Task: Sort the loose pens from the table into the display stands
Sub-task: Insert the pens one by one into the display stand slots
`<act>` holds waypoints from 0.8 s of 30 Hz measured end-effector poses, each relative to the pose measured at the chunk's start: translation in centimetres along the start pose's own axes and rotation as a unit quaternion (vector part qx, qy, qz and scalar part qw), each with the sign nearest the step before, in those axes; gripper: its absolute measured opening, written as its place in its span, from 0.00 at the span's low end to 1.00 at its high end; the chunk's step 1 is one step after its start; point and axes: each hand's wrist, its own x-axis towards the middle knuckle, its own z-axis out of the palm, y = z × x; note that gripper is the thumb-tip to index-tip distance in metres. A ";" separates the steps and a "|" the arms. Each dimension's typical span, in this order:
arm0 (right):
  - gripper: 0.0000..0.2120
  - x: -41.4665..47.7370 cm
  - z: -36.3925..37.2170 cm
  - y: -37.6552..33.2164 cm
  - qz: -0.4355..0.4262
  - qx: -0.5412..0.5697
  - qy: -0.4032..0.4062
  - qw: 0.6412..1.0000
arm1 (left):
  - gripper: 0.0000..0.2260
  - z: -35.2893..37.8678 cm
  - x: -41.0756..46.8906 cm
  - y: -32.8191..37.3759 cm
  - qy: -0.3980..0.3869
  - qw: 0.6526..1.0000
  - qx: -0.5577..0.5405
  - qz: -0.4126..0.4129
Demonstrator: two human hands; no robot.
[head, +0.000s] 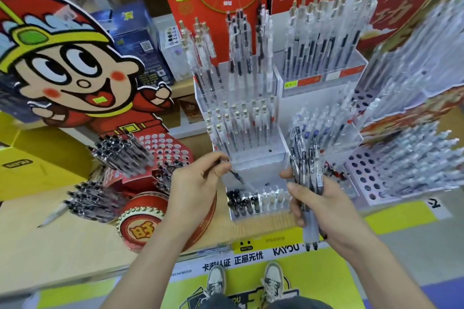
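Black pen (237,176), pinched by left hand (195,183), should go straight down into the clear stand (256,160); right hand (326,208) grips the bundle (305,165).

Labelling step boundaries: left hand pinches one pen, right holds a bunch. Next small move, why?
Likely lower the left hand so its single pen slots into the clear stand's front tier: its tip angles down above that tier, while the right hand just grips the pen bundle.
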 end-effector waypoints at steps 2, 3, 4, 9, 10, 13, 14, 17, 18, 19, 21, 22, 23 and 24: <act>0.07 0.0 0.1 -0.1 -0.002 0.003 0.005 1.000 | 0.09 -0.6 0.3 0.9 0.015 0.997 -0.076 -0.030; 0.07 0.1 0.2 -0.3 -0.003 0.005 0.009 1.000 | 0.09 -0.9 0.4 1.5 0.024 0.993 -0.112 -0.034; 0.06 0.1 0.4 -0.4 -0.004 0.005 0.011 1.000 | 0.09 -1.2 0.5 2.3 0.030 0.989 -0.141 -0.037; 0.11 -0.1 1.4 -1.4 -0.009 -0.007 0.001 1.000 | 0.02 -1.9 0.6 5.1 0.042 0.957 -0.279 -0.073; 0.14 -0.2 1.5 -1.6 -0.011 0.001 -0.005 1.000 | 0.04 -2.0 0.6 5.2 0.046 0.952 -0.291 -0.077; 0.16 -0.6 2.1 -1.9 -0.023 0.021 -0.011 0.999 | 0.07 -3.2 0.5 5.1 0.053 0.954 -0.285 -0.081; 0.15 -0.6 2.5 -1.7 -0.025 0.023 -0.009 0.999 | 0.07 -4.0 0.5 4.7 0.062 0.959 -0.266 -0.072; 0.15 -0.5 4.3 -1.1 -0.014 0.029 0.004 0.999 | 0.07 -7.5 0.6 3.2 0.114 0.968 -0.217 -0.057; 0.13 -0.6 5.0 -0.9 -0.009 0.032 0.004 0.999 | 0.08 -8.9 0.8 2.5 0.132 0.968 -0.207 -0.058; 0.10 -0.5 5.8 -0.8 -0.005 0.035 0.002 0.999 | 0.08 -10.2 0.8 1.9 0.145 0.968 -0.198 -0.059; 0.06 -0.4 7.4 -0.7 0.002 0.035 -0.003 0.999 | 0.05 -12.4 0.9 0.8 0.152 0.968 -0.191 -0.058; 0.07 -0.3 8.2 -0.7 0.007 0.032 -0.004 0.999 | 0.04 -13.2 0.9 0.3 0.151 0.969 -0.187 -0.056; 0.08 -0.2 9.1 -0.7 0.012 0.028 -0.003 1.000 | 0.03 -13.9 0.8 -0.1 0.152 0.970 -0.183 -0.054; 0.10 0.0 10.0 -0.7 0.015 0.026 -0.004 1.000 | 0.04 -14.5 0.8 -0.5 0.156 0.970 -0.179 -0.054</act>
